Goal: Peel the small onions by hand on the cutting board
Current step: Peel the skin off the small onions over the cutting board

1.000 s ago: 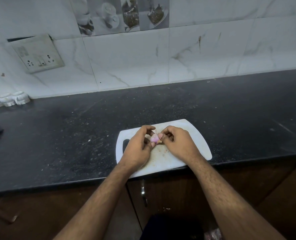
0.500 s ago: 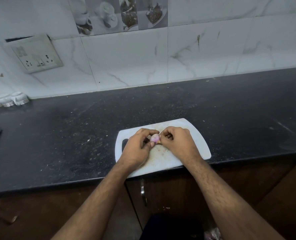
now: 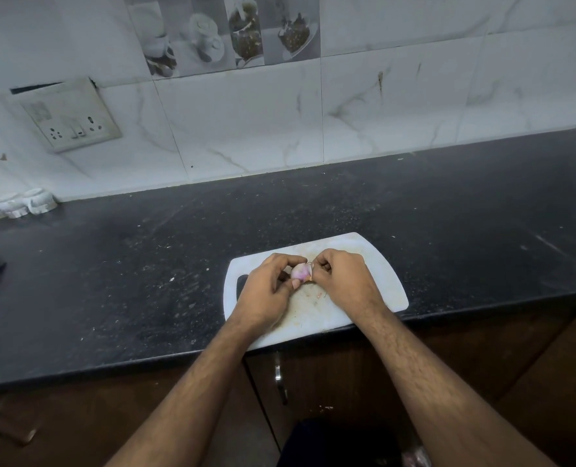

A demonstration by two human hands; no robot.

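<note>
White plastic cutting board, smooth, w/ scuffs & brown stains mid. Small onion shiny pink, thin papery skin at edge. Black stone counter, matt, speckled, dusty. Glossy marble-look wall tiles. Dark wood cupboard, metal handle.

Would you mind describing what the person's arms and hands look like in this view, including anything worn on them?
Both forearms are bare up to the bottom edge of the picture; no sleeves show. The left hand and right hand wear no gloves, and no rings, watch or bracelet can be seen. The forearms have visible hair. Fingernails are short, as far as they show.
</note>
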